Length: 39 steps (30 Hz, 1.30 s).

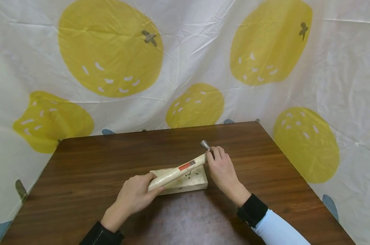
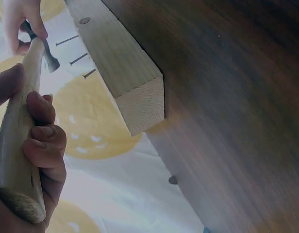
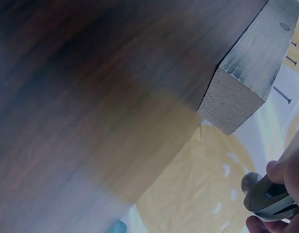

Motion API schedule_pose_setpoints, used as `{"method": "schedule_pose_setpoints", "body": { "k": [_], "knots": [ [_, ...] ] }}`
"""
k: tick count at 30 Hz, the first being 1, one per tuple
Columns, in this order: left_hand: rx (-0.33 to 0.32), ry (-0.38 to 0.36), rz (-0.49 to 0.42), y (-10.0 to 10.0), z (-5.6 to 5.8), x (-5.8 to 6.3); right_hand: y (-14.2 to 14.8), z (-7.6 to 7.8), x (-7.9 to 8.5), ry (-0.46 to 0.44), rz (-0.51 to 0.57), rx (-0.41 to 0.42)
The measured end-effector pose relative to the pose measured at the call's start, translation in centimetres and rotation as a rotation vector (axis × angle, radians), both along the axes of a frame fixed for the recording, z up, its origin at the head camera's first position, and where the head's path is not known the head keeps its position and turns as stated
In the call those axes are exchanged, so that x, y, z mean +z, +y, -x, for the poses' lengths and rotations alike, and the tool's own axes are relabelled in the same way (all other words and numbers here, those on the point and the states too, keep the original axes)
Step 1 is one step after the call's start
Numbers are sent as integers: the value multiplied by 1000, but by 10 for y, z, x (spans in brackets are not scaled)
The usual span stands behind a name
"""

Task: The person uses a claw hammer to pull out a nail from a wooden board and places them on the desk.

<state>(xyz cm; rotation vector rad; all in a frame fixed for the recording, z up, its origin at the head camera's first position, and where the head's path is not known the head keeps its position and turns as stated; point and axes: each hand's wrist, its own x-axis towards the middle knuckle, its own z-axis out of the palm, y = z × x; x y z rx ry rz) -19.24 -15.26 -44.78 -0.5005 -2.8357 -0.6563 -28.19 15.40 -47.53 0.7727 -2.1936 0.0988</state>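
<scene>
A claw hammer with a pale wooden handle [image 1: 175,172] is held slantwise above a wooden block [image 1: 185,185]. My left hand [image 1: 134,194] grips the lower end of the handle, fingers curled round it in the left wrist view. At the other end, my right hand [image 1: 223,168] holds the metal hammer head [image 3: 268,196], whose round face and slotted claw show in the right wrist view. Several nails stick up from the block, among them one thin nail [image 2: 66,41]. Part of the block's top is hidden behind the handle in the head view.
The block lies on a dark brown wooden table [image 1: 111,160]. Behind and beside the table hangs a white curtain [image 1: 185,61] printed with yellow fruit. A red and dark label [image 1: 187,165] is on the handle.
</scene>
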Motion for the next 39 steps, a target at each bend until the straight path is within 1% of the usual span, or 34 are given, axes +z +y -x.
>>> {"method": "schedule_pose_setpoints", "body": {
  "k": [3,8,14,17,19,21,23,27,29,35,37,39],
  "knots": [
    [-16,-7,-6,-1,1,2,0,0,0,3,-12,-15],
    [-45,-4,-22,-3,2,4,1,0,-3,5,-6,-10],
    [-87,-54,-48,-4,3,7,2,-1,-5,4,14,5],
    [-106,-68,-105,-5,3,10,2,-1,-5,7,11,4],
    [-116,-76,-160,-7,3,12,2,0,-6,11,9,-2],
    [-113,-71,-211,-8,3,14,3,0,-7,11,8,-7],
    [-96,-51,-240,-9,3,15,3,0,-8,7,9,-12],
    [-32,28,-286,-12,3,15,4,0,-9,-7,1,-30],
    [-3,66,-328,-13,4,15,4,0,-8,-17,2,-43],
    [82,193,-492,-17,7,16,4,-2,-3,-51,10,-68],
    [113,224,-536,-18,7,16,4,-2,-2,-61,10,-71],
    [135,237,-578,-19,7,16,4,-2,-3,-67,13,-75]
  ]
}}
